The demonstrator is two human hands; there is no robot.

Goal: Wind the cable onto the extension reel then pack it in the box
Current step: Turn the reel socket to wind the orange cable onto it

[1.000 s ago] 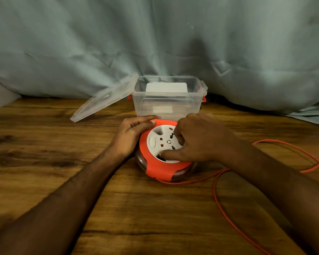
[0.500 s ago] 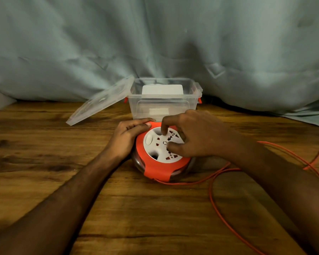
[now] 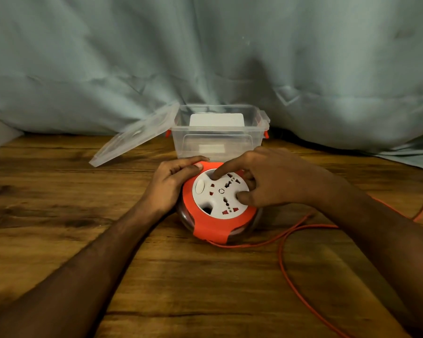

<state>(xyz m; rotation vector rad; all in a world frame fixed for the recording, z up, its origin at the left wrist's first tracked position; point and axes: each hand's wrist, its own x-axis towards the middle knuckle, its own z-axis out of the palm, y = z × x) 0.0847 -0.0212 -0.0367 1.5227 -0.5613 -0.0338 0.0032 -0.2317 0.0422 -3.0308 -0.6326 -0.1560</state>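
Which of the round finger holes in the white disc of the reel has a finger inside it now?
The far hole, nearest the box: the right hand has its index finger in it. The near hole is empty.

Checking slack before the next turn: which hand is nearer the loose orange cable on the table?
Right. The right hand rests on the reel's cable side; the left hand grips the opposite rim.

Grainy wooden table point(image 3: 59, 215), clear glossy plastic box point(image 3: 217, 142) — matt orange-and-white plastic reel point(image 3: 220, 206), creased cloth backdrop point(image 3: 108, 57).
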